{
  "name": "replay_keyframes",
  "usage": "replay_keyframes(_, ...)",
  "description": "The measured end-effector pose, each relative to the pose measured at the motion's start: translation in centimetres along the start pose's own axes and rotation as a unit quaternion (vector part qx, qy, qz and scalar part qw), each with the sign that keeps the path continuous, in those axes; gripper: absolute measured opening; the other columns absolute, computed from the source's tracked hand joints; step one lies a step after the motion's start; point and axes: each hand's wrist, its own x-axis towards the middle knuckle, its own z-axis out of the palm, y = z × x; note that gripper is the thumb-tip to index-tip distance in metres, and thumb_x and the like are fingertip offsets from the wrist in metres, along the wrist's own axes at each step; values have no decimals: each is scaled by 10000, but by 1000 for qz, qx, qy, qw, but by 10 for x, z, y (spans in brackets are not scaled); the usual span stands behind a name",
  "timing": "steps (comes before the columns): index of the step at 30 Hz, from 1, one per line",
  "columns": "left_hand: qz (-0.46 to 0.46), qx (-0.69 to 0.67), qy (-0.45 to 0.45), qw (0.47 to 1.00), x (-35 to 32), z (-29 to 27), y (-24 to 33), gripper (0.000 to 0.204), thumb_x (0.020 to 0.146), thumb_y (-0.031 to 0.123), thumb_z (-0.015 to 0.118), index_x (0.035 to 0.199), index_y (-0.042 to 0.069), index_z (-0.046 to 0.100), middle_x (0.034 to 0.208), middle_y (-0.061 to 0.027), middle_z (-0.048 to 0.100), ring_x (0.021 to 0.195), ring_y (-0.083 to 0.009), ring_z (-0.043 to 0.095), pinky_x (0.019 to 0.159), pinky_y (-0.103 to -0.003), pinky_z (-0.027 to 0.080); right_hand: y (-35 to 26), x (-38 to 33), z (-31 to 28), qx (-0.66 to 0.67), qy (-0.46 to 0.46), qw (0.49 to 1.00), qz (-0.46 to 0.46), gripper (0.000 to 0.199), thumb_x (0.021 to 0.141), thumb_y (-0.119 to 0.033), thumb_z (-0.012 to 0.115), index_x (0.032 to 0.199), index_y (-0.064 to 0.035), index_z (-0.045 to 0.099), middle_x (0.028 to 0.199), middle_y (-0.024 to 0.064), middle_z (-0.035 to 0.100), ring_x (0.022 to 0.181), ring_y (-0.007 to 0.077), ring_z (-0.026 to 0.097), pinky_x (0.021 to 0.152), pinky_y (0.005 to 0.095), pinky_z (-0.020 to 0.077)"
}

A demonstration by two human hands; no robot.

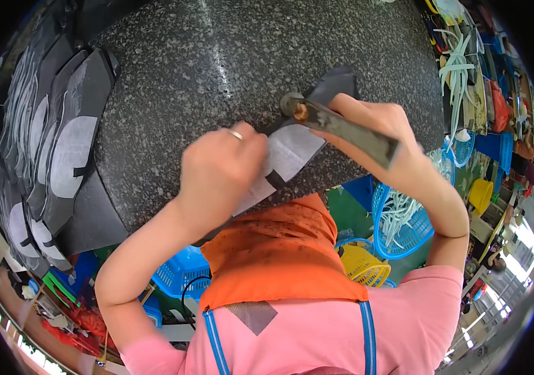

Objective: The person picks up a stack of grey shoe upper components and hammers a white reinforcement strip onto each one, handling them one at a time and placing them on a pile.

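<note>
My right hand (pixel 382 128) is closed around a hammer (pixel 354 131) with a long flat dark head, a round face at one end and a wooden handle end showing in it. Beneath the hammer lies a dark grey sheet piece (pixel 336 86) with a white patch (pixel 295 147) and a small black tab, at the near edge of the stone slab (pixel 167 87). My left hand (pixel 226 165), a ring on one finger, is curled over the left part of this piece and grips it; its fingertips are partly hidden and slightly blurred.
Overlapping stacks of similar grey pieces (pixel 85 94) with white patches lie on the left. Pale strips (pixel 458 69) hang at the right edge. Below the slab are a blue basket (pixel 414 234) of strips, a yellow basket (pixel 367 265) and another blue basket (pixel 182 272).
</note>
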Motion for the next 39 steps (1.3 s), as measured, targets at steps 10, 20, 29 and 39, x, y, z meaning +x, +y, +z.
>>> replay_keyframes(10,43,-12,-2,999,6,-15,-20,242,690,29,682,927,41,635,841,-77,573,701,-246,591,602,-357,481,-17,8,0,1,-70,996,63,149,852,-117,660,886,-21,551,675,145,512,627,360,540,544,376,406)
replay_keyframes(20,-36,-48,18,998,-25,-19,-18,241,675,-6,730,877,61,617,817,-83,598,705,-273,617,594,-369,490,-35,20,25,-36,-28,999,-21,254,894,-276,619,827,-71,485,606,121,552,570,352,598,491,447,449)
replay_keyframes(29,-32,-67,10,997,-58,-35,-33,219,658,-26,695,841,55,606,804,-86,605,719,-281,620,605,-374,495,-65,37,30,-74,-133,988,-23,212,873,-303,622,901,-109,540,687,79,613,589,278,644,477,417,487)
replay_keyframes(39,-6,3,-5,1000,-87,-54,-33,201,641,-10,666,835,32,638,818,-84,618,733,-277,623,618,-366,508,-95,47,56,-158,-112,973,-127,201,892,-283,589,915,-84,574,584,75,573,520,270,629,445,406,483)
